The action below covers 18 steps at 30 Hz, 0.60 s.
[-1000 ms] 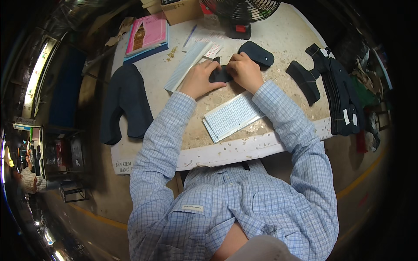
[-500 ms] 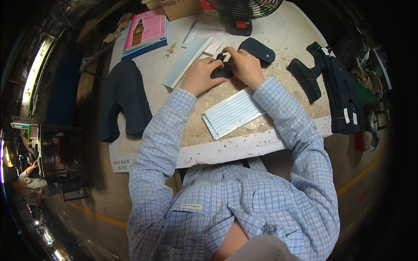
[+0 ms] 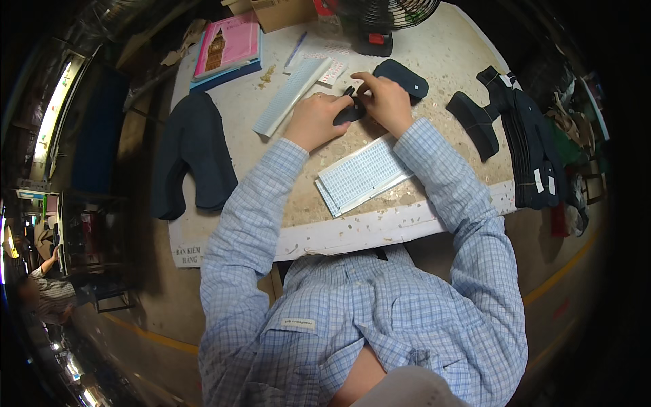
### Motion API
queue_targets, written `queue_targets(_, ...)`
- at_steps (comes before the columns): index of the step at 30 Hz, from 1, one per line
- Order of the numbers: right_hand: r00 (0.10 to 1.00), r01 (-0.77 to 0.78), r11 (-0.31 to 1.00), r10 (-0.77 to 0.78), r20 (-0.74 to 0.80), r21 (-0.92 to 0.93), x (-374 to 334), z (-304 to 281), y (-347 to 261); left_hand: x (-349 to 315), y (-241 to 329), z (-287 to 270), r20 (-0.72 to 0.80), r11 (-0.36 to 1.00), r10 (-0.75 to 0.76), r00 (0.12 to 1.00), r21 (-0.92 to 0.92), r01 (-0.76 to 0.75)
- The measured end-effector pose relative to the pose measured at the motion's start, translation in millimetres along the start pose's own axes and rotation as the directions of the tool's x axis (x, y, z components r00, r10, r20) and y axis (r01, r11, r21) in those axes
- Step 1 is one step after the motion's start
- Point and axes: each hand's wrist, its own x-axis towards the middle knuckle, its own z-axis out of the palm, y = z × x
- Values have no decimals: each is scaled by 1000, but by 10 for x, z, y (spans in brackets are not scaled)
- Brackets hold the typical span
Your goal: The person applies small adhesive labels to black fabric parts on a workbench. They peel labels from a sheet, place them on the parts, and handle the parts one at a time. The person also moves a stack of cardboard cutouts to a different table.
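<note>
Between my hands, at the middle of the table, is a small dark, flat-looking piece (image 3: pixel 350 113), mostly covered by my fingers. My left hand (image 3: pixel 315 121) grips its left side, thumb along the upper edge. My right hand (image 3: pixel 388 103) is at its right side with the thumb against it and the index finger arched above. The lower fingers of that hand are partly hidden. Just beyond my right hand lies a dark oblong piece (image 3: pixel 400 78) with a small white sticker. Sheets of small blue-printed labels (image 3: pixel 363 176) lie nearer to me, below the hands.
More label sheets (image 3: pixel 291 96) lie left of my hands. A large dark curved stack (image 3: pixel 193 152) rests at the left edge. Banded dark pieces (image 3: pixel 475 125) and a thicker stack (image 3: pixel 532 146) sit at right. Behind are pink-covered books (image 3: pixel 227 44), a pen (image 3: pixel 296 49) and a fan (image 3: pixel 386 13).
My right index finger has lifted off the dark piece and arches higher. My left hand has shifted slightly, and the dark piece has turned a little between my hands.
</note>
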Motion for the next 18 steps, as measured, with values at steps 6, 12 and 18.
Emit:
queue_targets(6,996,4,951,25,89,-308,399,-571,639,21,64,13,81,989,-145,986,36,143)
queue_targets(12,816,-315,944,322,481,-98,432,-654,972,115,-60,-97,-155,973,-204,967,-142,183)
queue_targets(18,807,-403,892,240,539,207,281,-672,692,515,-228,-180,-316,934,-297,901,-291,206)
